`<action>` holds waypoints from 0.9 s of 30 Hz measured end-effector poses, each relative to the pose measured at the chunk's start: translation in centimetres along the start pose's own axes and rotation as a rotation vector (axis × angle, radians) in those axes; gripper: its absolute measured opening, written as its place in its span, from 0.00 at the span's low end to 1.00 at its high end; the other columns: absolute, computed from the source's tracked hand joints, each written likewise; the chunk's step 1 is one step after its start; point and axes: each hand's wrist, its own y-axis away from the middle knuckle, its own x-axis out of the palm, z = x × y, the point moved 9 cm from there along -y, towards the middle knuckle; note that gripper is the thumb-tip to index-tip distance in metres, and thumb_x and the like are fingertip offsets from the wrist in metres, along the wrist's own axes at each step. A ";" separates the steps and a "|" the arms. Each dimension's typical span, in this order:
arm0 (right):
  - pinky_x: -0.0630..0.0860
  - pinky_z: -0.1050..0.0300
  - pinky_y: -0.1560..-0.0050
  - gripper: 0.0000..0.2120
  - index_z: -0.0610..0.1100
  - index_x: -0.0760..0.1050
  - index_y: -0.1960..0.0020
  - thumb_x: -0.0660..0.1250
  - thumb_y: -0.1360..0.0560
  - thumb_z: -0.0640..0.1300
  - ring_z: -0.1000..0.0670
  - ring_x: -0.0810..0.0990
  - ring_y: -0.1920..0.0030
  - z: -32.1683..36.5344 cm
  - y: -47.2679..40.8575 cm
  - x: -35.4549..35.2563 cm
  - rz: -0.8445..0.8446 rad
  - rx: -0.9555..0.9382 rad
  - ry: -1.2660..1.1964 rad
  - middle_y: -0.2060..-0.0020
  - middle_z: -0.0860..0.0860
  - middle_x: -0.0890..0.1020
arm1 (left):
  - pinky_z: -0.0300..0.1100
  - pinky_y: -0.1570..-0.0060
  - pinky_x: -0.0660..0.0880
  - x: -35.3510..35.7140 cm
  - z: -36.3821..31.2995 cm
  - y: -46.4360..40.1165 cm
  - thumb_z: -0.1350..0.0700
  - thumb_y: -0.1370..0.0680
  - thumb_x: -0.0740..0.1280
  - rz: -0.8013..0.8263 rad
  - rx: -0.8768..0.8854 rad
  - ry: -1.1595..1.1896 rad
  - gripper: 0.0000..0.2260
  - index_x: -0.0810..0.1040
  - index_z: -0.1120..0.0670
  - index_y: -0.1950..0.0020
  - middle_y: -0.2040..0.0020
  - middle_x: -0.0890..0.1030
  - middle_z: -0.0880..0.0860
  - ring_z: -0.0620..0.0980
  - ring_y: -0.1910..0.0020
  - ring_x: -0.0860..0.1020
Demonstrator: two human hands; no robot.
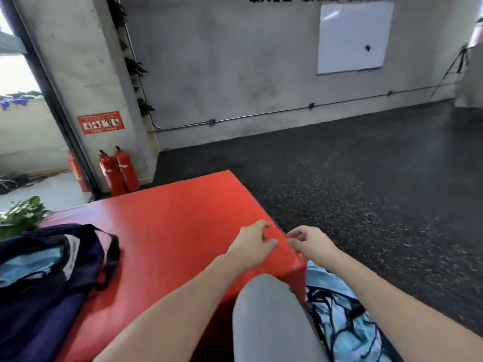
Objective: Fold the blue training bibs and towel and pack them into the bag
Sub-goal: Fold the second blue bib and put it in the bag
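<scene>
Two fire extinguishers (119,170) stand beyond the red mat (170,218) on dark speckled floor (366,192).

A red mat (167,231) lies on the dark speckled floor (366,192). Both hands hover at its right edge, close together, fingers loosely curled and holding nothing: the left hand (252,244) over the mat, the right hand (311,244) just past the edge. A dark blue bag (47,283) sits open on the mat's left side with light blue cloth (28,265) inside. Beside the grey-clad knee (266,309), a light blue bib (339,322) with dark straps lies on the floor. Red fire extinguishers (120,171) stand by the pillar.
</scene>
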 end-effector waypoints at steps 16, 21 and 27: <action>0.79 0.53 0.52 0.01 0.48 0.80 0.53 0.71 0.24 0.45 0.48 0.83 0.55 -30.4 3.6 -3.5 0.056 0.404 0.091 0.58 0.48 0.85 | 0.50 0.43 0.76 29.3 -3.5 -4.1 0.52 0.24 0.66 0.479 -0.085 -0.169 0.15 0.76 0.55 0.39 0.45 0.81 0.59 0.60 0.43 0.78; 0.79 0.54 0.49 0.06 0.45 0.81 0.47 0.69 0.22 0.44 0.48 0.82 0.52 -34.5 0.6 -2.3 0.071 0.411 0.133 0.54 0.49 0.83 | 0.50 0.40 0.75 32.6 -0.8 -5.3 0.53 0.23 0.66 0.487 -0.164 -0.166 0.19 0.73 0.55 0.32 0.40 0.80 0.59 0.60 0.40 0.78; 0.74 0.56 0.54 0.09 0.47 0.78 0.41 0.68 0.21 0.45 0.49 0.78 0.56 -38.0 -3.8 -0.9 0.074 0.404 0.216 0.52 0.51 0.79 | 0.49 0.39 0.74 35.9 2.4 -7.8 0.53 0.21 0.66 0.497 -0.221 -0.139 0.20 0.72 0.54 0.29 0.38 0.78 0.59 0.59 0.36 0.74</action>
